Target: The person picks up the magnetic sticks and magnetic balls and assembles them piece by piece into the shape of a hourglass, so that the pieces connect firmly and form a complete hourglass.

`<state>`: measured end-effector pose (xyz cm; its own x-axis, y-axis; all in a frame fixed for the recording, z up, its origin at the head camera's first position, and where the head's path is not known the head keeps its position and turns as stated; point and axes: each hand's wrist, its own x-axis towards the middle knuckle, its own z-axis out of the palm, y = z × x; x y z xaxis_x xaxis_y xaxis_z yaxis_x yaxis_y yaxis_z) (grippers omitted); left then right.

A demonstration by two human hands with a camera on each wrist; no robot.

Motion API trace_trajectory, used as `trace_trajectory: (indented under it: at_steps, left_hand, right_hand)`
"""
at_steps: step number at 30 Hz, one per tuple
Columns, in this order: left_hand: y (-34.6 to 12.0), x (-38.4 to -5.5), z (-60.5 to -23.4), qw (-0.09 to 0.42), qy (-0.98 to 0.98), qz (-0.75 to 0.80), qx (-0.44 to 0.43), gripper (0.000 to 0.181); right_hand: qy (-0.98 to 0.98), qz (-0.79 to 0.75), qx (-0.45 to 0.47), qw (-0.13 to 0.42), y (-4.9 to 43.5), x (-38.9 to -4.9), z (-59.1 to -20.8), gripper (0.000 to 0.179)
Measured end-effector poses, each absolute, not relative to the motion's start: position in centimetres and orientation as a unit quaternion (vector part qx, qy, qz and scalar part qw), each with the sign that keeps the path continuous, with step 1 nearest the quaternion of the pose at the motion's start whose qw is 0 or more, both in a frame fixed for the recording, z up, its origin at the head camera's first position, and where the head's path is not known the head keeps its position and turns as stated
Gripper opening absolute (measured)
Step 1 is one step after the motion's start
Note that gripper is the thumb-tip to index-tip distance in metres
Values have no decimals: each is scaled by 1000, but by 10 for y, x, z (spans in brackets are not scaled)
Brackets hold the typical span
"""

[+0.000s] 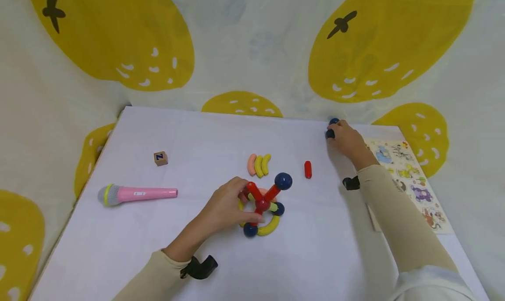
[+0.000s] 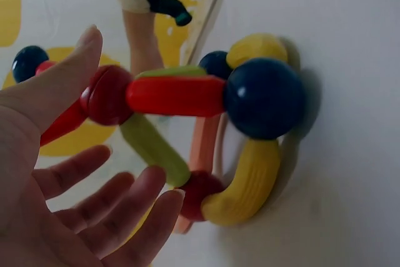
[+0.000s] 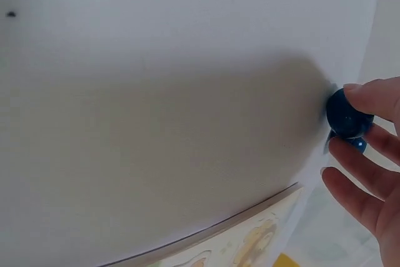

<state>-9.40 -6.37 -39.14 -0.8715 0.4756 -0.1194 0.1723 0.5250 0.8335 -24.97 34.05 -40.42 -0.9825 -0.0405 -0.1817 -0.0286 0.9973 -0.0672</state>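
Note:
In the middle of the table stands a magnetic ball-and-stick structure (image 1: 262,204) with red and green rods, curved yellow and pink rods at its base, and blue and red balls. My left hand (image 1: 229,204) is around its left side; the thumb and loosely bent fingers (image 2: 119,211) are spread apart beside the rods. Whether the thumb touches the structure, I cannot tell. At the far right edge of the table, my right hand (image 1: 349,141) pinches a dark blue ball (image 3: 348,114) between thumb and fingers. A second blue ball (image 1: 334,121) lies just behind it, partly hidden.
A short red rod (image 1: 308,169) and curved pink and yellow rods (image 1: 258,165) lie beyond the structure. To the left are a wooden letter block (image 1: 160,158) and a pink toy microphone (image 1: 138,194). An animal picture board (image 1: 410,182) lies under the right forearm.

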Motion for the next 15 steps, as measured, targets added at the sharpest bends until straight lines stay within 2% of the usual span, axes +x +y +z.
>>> trace_trajectory:
  at_steps: [8,15]
  left_hand:
    - [-47,-87,-400,155,879,411,183,66]
    - [-48,-84,-399,124,884,410,185,54]
  right_hand:
    - [990,-75,11,117,337,-242,-408,45]
    - [990,-117,-38,74,325,-228,-393,44]
